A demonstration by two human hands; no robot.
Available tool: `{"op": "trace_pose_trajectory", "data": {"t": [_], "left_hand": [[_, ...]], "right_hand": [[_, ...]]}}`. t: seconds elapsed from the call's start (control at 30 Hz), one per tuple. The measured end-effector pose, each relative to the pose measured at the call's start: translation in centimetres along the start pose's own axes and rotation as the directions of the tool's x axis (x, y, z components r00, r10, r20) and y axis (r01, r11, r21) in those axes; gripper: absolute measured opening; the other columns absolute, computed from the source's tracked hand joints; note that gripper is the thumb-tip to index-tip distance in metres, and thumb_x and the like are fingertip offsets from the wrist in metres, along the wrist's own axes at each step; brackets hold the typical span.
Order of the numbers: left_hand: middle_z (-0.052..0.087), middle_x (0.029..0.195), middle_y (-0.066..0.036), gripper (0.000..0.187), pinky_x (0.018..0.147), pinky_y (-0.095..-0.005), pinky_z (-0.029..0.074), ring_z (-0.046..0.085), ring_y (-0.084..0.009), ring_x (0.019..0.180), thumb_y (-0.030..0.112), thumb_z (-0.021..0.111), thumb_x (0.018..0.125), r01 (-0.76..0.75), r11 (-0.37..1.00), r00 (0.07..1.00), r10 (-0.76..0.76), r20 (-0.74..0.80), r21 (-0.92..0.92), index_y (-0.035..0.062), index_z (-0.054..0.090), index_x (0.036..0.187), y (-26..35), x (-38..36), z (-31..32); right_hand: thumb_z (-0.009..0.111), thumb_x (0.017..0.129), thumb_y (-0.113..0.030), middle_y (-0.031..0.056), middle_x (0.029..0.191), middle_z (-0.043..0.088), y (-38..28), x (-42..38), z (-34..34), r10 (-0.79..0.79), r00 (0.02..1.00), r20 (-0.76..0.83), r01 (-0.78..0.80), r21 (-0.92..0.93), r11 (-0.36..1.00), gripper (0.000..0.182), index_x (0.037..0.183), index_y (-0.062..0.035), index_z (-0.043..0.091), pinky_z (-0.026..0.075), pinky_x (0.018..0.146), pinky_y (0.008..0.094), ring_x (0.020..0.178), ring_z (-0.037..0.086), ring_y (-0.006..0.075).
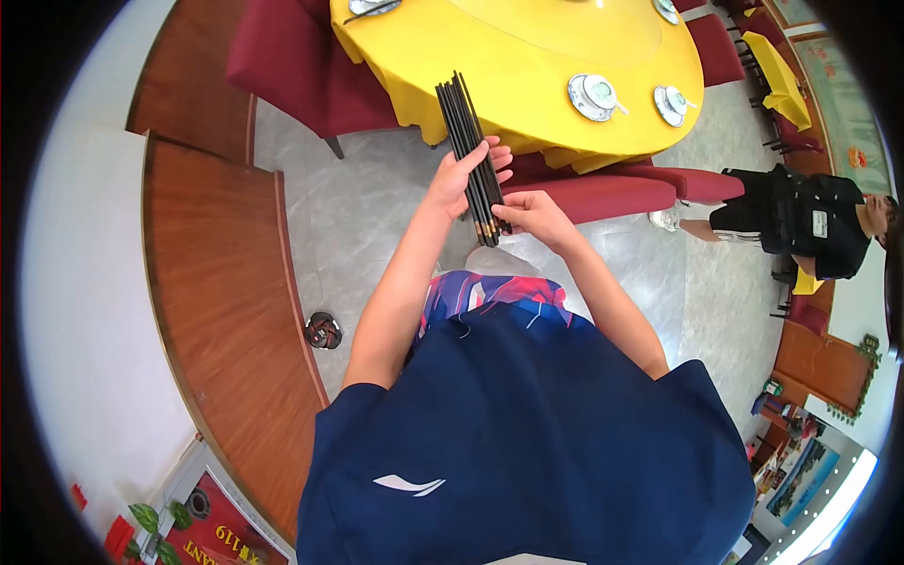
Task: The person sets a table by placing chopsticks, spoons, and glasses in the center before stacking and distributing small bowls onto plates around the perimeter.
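A bundle of black chopsticks [460,122] with gold-coloured bands near the lower ends is held in front of me. My left hand [463,174] wraps round its middle, with the thumb across the front and fingertips showing on the right side. At the lower right of the bundle, my right hand [529,215] pinches the ends of some chopsticks between thumb and fingers. The bundle leans slightly, its far ends overlapping the edge of the yellow tablecloth [527,113] in view.
Place settings with a bowl on a plate [593,97] stand on the round table. Dark red chairs [311,71] surround it. A person in black [815,221] stands at the right. Wooden wall panelling [221,292] runs along the left, with a dark round object [323,330] on the floor beside it.
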State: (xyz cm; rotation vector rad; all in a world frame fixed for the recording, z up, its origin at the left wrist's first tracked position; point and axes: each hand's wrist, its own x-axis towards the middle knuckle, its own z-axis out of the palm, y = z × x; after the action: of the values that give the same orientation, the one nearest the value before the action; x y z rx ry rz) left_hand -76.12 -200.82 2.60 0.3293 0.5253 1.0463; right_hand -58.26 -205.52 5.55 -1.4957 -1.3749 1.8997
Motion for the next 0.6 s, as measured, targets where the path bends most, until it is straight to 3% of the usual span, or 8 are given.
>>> {"op": "trace_pose_trajectory", "data": {"t": [0.13, 0.2, 0.23, 0.33, 0.37, 0.47, 0.53, 0.6], "left_hand": [[0.063, 0.111, -0.019, 0.026, 0.087, -0.0431, 0.058, 0.065, -0.0272, 0.102, 0.02, 0.059, 0.096, 0.037, 0.999, 0.997, -0.036, -0.071, 0.015, 0.0017, 0.053, 0.113, 1.3, -1.2, -0.2], [0.064, 0.108, -0.018, 0.024, 0.083, -0.0416, 0.059, 0.066, -0.0266, 0.099, 0.022, 0.061, 0.095, 0.088, 0.995, 0.995, -0.086, -0.042, 0.038, 0.0039, 0.054, 0.11, 1.7, -1.7, -0.5], [0.065, 0.107, -0.017, 0.023, 0.079, -0.0397, 0.06, 0.067, -0.0247, 0.095, 0.025, 0.062, 0.095, 0.105, 0.994, 0.994, -0.105, -0.009, 0.003, 0.0059, 0.055, 0.107, 2.0, -2.0, -0.1], [0.067, 0.1, -0.014, 0.025, 0.074, -0.0362, 0.06, 0.068, -0.0204, 0.085, 0.028, 0.062, 0.095, 0.176, 0.973, 0.983, -0.167, -0.073, 0.148, 0.0072, 0.054, 0.107, 2.5, -1.6, 0.0], [0.067, 0.097, -0.013, 0.025, 0.073, -0.0353, 0.06, 0.068, -0.02, 0.083, 0.028, 0.061, 0.095, 0.184, 0.971, 0.983, -0.177, -0.057, 0.155, 0.0075, 0.054, 0.107, 2.5, -1.1, -0.2], [0.066, 0.091, -0.011, 0.025, 0.069, -0.0323, 0.059, 0.068, -0.018, 0.08, 0.027, 0.061, 0.096, 0.236, 0.952, 0.971, -0.235, -0.029, 0.193, 0.0085, 0.053, 0.11, 2.8, 0.6, -0.2], [0.066, 0.089, -0.012, 0.024, 0.067, -0.0318, 0.059, 0.067, -0.0187, 0.077, 0.027, 0.06, 0.096, 0.264, 0.943, 0.964, -0.262, -0.037, 0.2, 0.0071, 0.053, 0.108, 3.4, 1.6, 0.2], [0.065, 0.086, -0.009, 0.023, 0.066, -0.0329, 0.057, 0.066, -0.0175, 0.074, 0.027, 0.06, 0.096, 0.289, 0.936, 0.957, -0.286, -0.045, 0.202, 0.0093, 0.053, 0.107, 3.8, 3.0, -0.2]], "right_hand": [[0.067, 0.091, -0.029, 0.0015, 0.079, 0.068, -2.6, -0.1, 0.0, 0.017, 0.996, 0.086, -0.012, -0.063, 0.998, 0.032, 0.101, 0.0014, 0.07, 0.048, 0.065, 0.0229, 0.069, 0.059, 0.0059], [0.067, 0.091, -0.032, 0.0018, 0.082, 0.067, -4.1, 0.7, -1.5, 0.118, 0.989, 0.085, -0.117, -0.023, 0.993, 0.038, 0.106, 0.0019, 0.068, 0.049, 0.066, 0.0235, 0.072, 0.059, 0.0066], [0.066, 0.091, -0.037, 0.0028, 0.089, 0.066, -4.8, 1.5, -1.7, -0.041, 0.999, -0.028, 0.042, 0.028, 0.999, 0.045, 0.113, 0.0018, 0.065, 0.049, 0.067, 0.0236, 0.076, 0.058, 0.0074], [0.059, 0.095, -0.039, 0.0106, 0.105, 0.066, -8.6, 5.9, -3.7, -0.28, 0.932, -0.229, 0.276, -0.048, 0.96, 0.053, 0.123, 0.005, 0.058, 0.051, 0.079, 0.0279, 0.095, 0.061, 0.0153], [0.053, 0.098, -0.04, 0.0135, 0.12, 0.062, -10.0, 7.9, -4.3, -0.334, 0.909, -0.25, 0.315, -0.114, 0.942, 0.054, 0.132, 0.0025, 0.051, 0.049, 0.094, 0.0335, 0.111, 0.061, 0.0222], [0.049, 0.099, -0.044, 0.0142, 0.121, 0.062, -13.3, 14.9, -4.9, -0.398, 0.881, -0.256, 0.405, -0.026, 0.914, 0.057, 0.13, 0.0041, 0.054, 0.048, 0.095, 0.0338, 0.114, 0.06, 0.0232], [0.046, 0.1, -0.045, 0.0148, 0.115, 0.066, -14.2, 19.2, -5.3, -0.344, 0.935, -0.085, 0.341, -0.049, 0.939, 0.057, 0.122, 0.0055, 0.06, 0.048, 0.093, 0.0345, 0.109, 0.062, 0.0231], [0.044, 0.101, -0.043, 0.0158, 0.106, 0.069, -14.9, 20.7, -5.4, -0.151, 0.971, 0.188, 0.182, -0.163, 0.97, 0.056, 0.111, 0.0077, 0.065, 0.051, 0.085, 0.0343, 0.093, 0.066, 0.0218]]}}
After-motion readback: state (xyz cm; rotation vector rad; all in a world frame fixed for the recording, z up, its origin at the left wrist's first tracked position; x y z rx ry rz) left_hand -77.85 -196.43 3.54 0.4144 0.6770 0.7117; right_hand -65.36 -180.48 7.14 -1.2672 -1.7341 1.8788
